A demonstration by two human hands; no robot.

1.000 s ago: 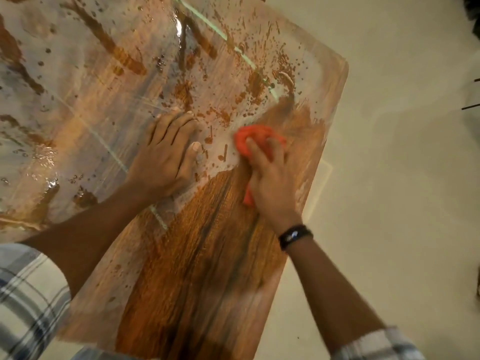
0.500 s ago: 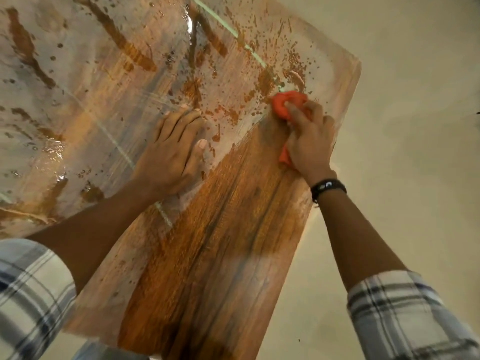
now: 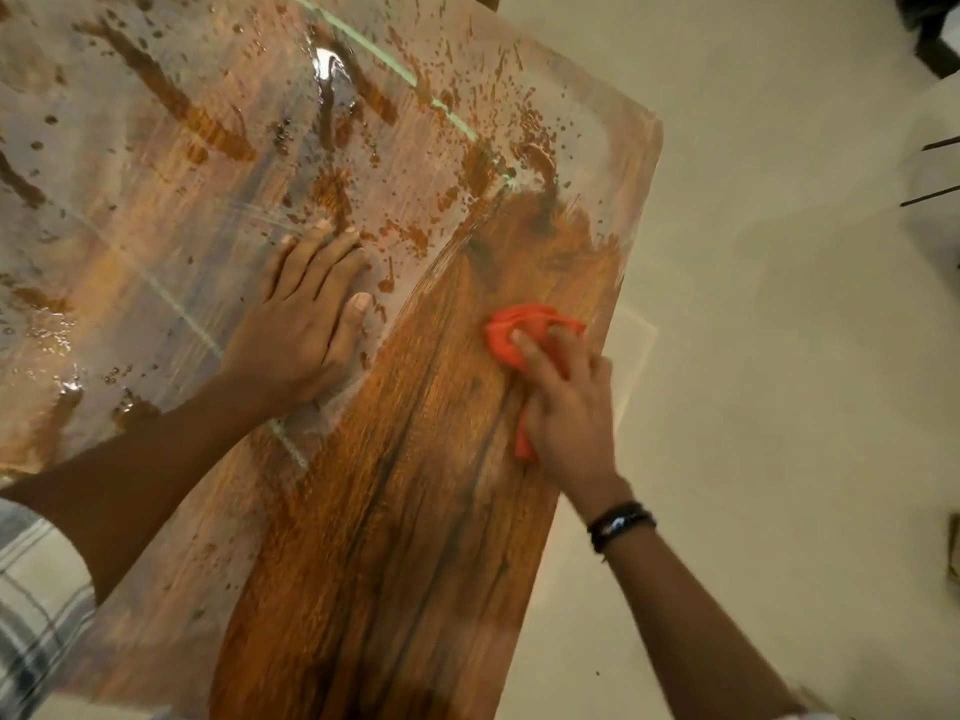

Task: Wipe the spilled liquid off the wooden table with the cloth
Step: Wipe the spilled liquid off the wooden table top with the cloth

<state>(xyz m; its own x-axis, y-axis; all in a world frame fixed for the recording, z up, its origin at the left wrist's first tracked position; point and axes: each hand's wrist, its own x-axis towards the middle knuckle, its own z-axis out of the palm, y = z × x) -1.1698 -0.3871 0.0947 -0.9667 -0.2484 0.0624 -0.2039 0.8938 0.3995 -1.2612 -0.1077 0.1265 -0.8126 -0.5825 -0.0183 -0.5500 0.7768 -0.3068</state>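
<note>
The wooden table [image 3: 395, 589] fills the left and middle of the view. Spilled liquid [image 3: 218, 163] lies as a pale wet film with drops over its far and left part; a dark, wiped strip runs along the right side. My right hand [image 3: 566, 407] presses a bunched orange cloth [image 3: 514, 332] onto the wood near the right edge, fingers curled over it. My left hand [image 3: 306, 324] lies flat on the wet surface, fingers straight and together, left of the cloth.
The table's right edge [image 3: 631, 262] drops to a pale floor [image 3: 779, 407]. Dark furniture parts [image 3: 935, 23] show at the top right corner. A black band sits on my right wrist [image 3: 621, 524].
My right hand swept the cloth up to the far right corner of the table, then back toward me along the right edge. The wiped dry patch has grown. My left hand stayed put.
</note>
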